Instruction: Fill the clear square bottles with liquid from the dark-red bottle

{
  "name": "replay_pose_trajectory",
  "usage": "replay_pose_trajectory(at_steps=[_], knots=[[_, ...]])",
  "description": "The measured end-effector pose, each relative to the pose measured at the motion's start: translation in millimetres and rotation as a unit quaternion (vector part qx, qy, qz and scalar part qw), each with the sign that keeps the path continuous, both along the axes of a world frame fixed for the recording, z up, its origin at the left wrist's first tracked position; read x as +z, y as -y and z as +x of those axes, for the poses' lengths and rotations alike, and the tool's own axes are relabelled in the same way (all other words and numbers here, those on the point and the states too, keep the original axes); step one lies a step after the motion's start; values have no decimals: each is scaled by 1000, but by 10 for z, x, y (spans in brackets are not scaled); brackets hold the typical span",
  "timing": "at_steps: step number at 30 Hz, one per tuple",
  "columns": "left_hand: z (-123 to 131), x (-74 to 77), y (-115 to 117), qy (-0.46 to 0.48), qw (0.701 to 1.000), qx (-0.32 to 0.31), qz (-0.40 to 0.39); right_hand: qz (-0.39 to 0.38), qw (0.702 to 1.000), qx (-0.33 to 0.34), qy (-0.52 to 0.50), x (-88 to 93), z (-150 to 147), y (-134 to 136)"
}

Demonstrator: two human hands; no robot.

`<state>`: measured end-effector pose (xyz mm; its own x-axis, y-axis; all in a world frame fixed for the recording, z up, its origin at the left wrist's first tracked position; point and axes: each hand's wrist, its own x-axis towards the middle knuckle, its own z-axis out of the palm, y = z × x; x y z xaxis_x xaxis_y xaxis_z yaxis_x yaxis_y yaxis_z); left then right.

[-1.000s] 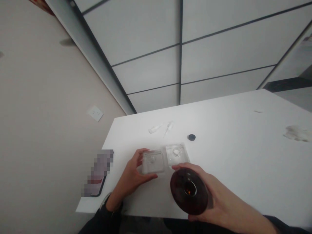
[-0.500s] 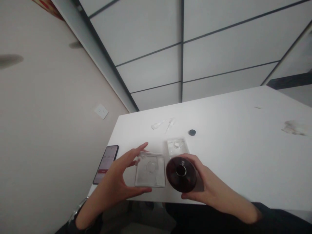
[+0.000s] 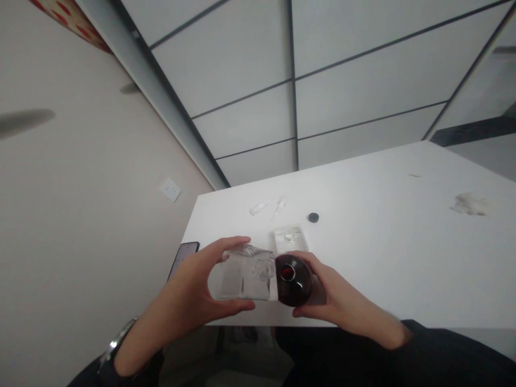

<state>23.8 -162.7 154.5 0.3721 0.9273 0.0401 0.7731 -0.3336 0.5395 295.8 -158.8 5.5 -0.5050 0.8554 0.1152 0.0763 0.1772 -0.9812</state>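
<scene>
My left hand (image 3: 197, 285) grips a clear square glass bottle (image 3: 245, 275), fingers along its far side and thumb on the near side. The bottle is tilted, its neck leaning toward the right. My right hand (image 3: 322, 285) is wrapped around a dark brown round bottle (image 3: 296, 290), whose uncapped mouth faces up at me. The two bottles are side by side at the table's near edge, seemingly touching. Just beyond them is a second clear square container (image 3: 289, 236) with a round opening on top. A dark round cap (image 3: 313, 217) lies farther back.
Two clear plastic pieces, one like a dropper (image 3: 279, 207), lie on the white table (image 3: 363, 215). A phone (image 3: 183, 255) is at the left edge, partly behind my left arm. Crumpled tissue (image 3: 470, 204) lies at the right. A wall with a socket (image 3: 170, 189) borders the left.
The clear glass bottle in my left hand has tipped from upright-looking to leaning rightward, against the brown bottle. The brown bottle has shifted slightly left. My left arm now covers more of the phone.
</scene>
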Motion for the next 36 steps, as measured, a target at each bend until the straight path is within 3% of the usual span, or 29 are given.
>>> replay_pose_trajectory(at_steps=[12, 24, 36], knots=[[64, 151, -46, -60, 997, -42, 16, 10, 1000, 3, 8, -1, -2, 4], [136, 289, -64, -161, 972, -136, 107, 23, 1000, -1, 15, -78, -1, 2], [163, 365, -85, -210, 959, -153, 111, 8, 1000, 2, 27, -11, 9, 2]])
